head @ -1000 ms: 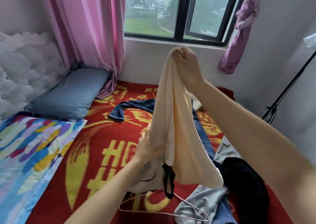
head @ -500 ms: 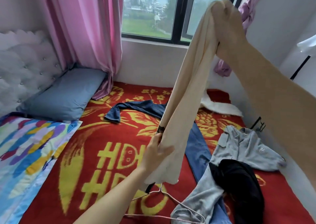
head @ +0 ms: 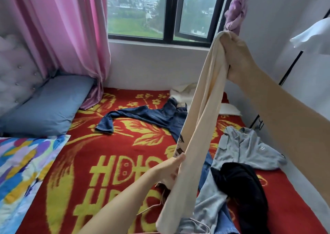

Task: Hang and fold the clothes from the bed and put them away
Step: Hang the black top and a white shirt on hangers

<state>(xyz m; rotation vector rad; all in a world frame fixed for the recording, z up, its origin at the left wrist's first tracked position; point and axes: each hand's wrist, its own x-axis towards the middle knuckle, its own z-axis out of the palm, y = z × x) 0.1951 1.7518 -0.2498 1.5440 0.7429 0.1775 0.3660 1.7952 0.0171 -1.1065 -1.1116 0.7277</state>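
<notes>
While the right hand (head: 235, 55) is up at one o'clock, fist bunched tight round the top of the cream garment (head: 201, 117), the cloth hangs in a long twisted rope down to five o'clock, and its tail is touching the pile on the bed (head: 107, 144). The left hand (head: 171, 169), dead centre and a touch low, pinches the garment's near edge, thumb on the front and fingers hidden behind the fabric. So both hands are on this one piece, and it looks like it's being pulled straight so it can go on a hanger. That's a judgement, mind. A pale hanger (head: 151, 207) peeks out under the cloth at six o'clock, nothing on it. And look how much is left! Blue jeans (head: 151, 116) lie sprawled at twelve o'clock, with a white garment (head: 184, 92) crumpled beyond them against the wall. A grey shirt (head: 246, 149) is spread at three o'clock, and a black garment (head: 241, 183) is heaped across it at four. Nothing on the bed is folded and nothing there is hung. A white piece (head: 312, 37) does hang high at two o'clock beside a black rack pole (head: 289, 69), though whether it belongs to this job I can't tell. Early going, I'd say, with the first garment in hand and at least four more waiting.
</notes>
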